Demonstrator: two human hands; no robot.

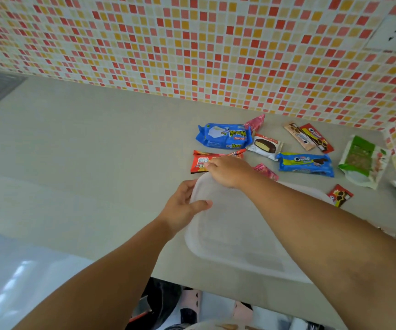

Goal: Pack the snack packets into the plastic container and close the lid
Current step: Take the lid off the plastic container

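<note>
A grey surface (85,144) runs along a wall of red, orange and white mosaic tiles (192,44). A translucent plastic container (230,234), lid fitted, sits at the near edge of the surface.

The left hand (182,208) holds the container's far-left corner, thumb laid over the lid and fingers wrapped round the rim. The right hand (227,171) rests over the container's far edge; its fingers (212,166) are curled down at the lid rim, where it meets a red snack packet. Whether they grip the lid or the packet cannot be told.

Snack packets lie loose between the container and the wall:
- Green and white pouch (363,160), toward the right edge.
- Blue wafer packet (223,135), farthest left in the group.
- Blue Creamo packet (306,164), just beyond the container.
- Red snack packet (204,160), partly under the right hand.
- White chocolate-pie packet (264,146), touching the blue wafer packet.
- Brown stick packet (299,136) and red stick packet (318,138), side by side near the wall.
- Small red chocolate packet (339,195), by the container's far-right corner.
- Two pink wrapped sweets (255,122) (267,171).
</note>
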